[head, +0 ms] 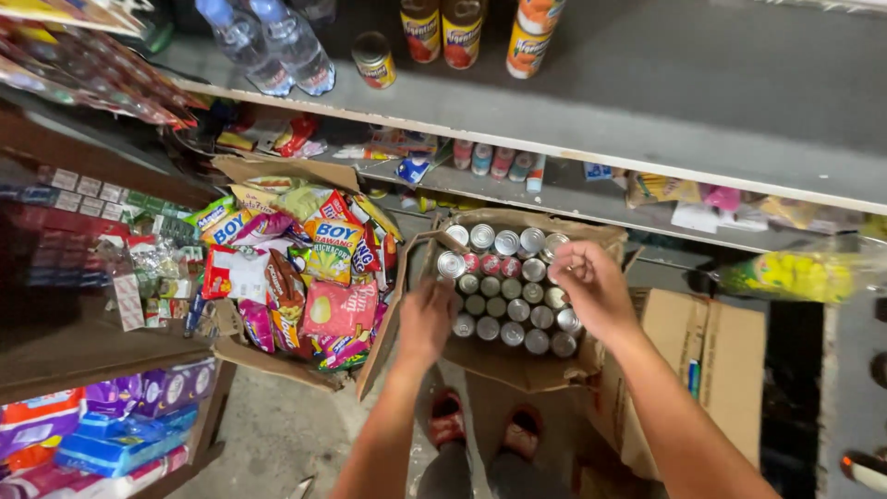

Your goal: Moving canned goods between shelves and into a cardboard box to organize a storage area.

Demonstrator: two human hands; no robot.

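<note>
your left hand on the box edge, fingers curled, your right hand over the cans, fingertips pinching one

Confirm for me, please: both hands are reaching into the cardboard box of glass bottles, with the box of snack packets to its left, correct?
Not quite. In the head view the cardboard box under the left hand and right hand holds metal cans, not glass bottles. The box of snack packets does sit to its left.

left hand on near-left edge of cardboard box | right hand over tin cans inside | snack packets left of left hand
</note>
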